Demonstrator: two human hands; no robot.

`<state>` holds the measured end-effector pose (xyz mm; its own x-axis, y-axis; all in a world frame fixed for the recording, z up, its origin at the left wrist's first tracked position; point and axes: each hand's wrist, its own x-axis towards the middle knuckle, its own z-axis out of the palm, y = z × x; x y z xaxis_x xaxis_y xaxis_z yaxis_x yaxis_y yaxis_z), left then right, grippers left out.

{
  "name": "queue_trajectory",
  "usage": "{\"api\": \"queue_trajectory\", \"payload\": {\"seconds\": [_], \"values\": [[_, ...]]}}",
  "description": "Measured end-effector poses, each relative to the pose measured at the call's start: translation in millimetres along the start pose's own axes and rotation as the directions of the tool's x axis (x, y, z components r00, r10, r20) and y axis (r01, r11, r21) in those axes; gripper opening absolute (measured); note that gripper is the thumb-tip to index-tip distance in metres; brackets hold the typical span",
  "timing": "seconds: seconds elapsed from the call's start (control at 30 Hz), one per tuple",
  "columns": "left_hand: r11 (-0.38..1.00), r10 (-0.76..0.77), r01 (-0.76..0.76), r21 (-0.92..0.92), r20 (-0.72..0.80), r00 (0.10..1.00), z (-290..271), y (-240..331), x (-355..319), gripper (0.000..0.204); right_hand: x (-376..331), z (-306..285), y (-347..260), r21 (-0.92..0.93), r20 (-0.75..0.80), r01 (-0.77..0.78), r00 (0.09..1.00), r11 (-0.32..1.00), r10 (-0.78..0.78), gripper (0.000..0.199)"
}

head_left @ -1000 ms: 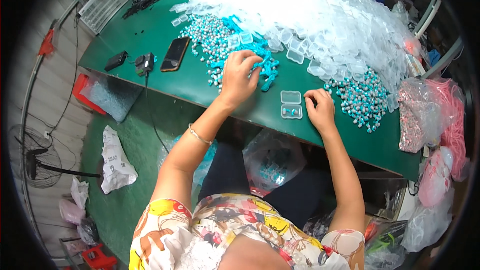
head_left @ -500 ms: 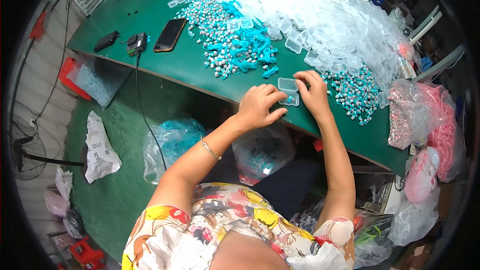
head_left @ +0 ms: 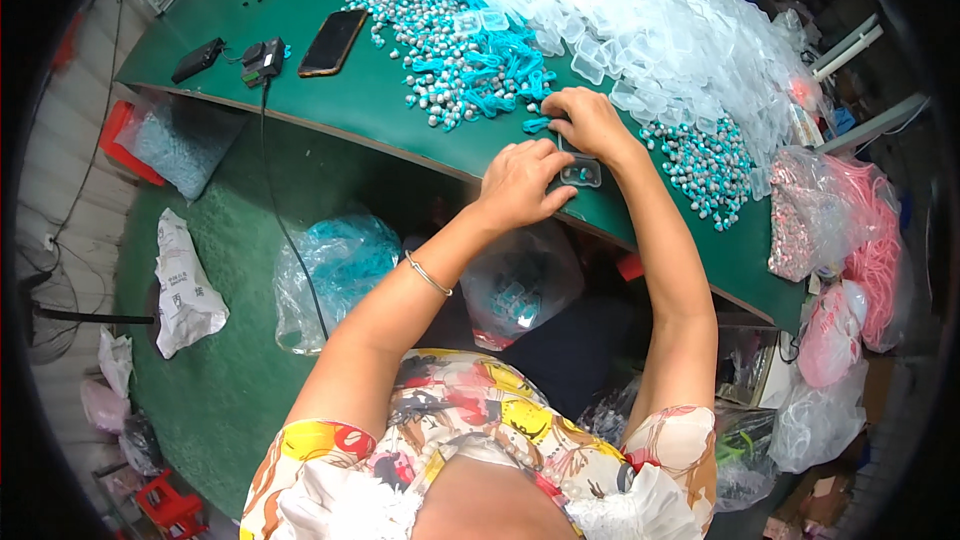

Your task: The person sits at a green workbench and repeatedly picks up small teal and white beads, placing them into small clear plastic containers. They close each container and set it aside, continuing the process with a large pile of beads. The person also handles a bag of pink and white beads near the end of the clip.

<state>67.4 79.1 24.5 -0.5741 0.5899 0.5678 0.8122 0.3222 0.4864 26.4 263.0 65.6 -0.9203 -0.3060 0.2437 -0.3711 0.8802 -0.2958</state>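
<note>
A small clear plastic case lies near the front edge of the green table. My left hand presses on its left side, fingers curled over it. My right hand grips its far side from above. Just beyond my hands lies a pile of small teal-and-grey pieces with blue loops. A second heap of the same small pieces sits to the right of my right hand.
A big mound of empty clear cases covers the far table. A phone and black devices lie at left. Bags of pink parts sit at right. Clear bags of blue parts stand on the floor under the table.
Both hands have closed in over the clear case and now press on it together; the view has shifted a little with my head.
</note>
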Motion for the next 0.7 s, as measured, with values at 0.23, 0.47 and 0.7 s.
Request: {"api": "queue_trajectory", "payload": {"seconds": [0.23, 0.47, 0.7], "values": [[1.0, 0.003, -0.003, -0.005, -0.017, 1.0, -0.1, 0.4, -1.6, 0.035, -22.1, -17.6, 4.7, 0.128, -0.164, -0.055, 0.984, 0.99, 0.076, 0.013], [0.988, -0.11, 0.11, -0.111, 0.006, 0.994, -2.0, 3.9, 3.8, 0.048, -88.9, -31.1, -6.1, 0.235, -0.247, -0.159, 0.944, 0.959, 0.217, 0.013], [0.998, -0.061, 0.062, -0.022, 0.035, 0.997, 3.8, -2.3, 5.1, 0.046, -97.6, -14.9, -6.0, 0.096, -0.27, -0.115, 0.953, 0.989, 0.137, 0.011]]}}
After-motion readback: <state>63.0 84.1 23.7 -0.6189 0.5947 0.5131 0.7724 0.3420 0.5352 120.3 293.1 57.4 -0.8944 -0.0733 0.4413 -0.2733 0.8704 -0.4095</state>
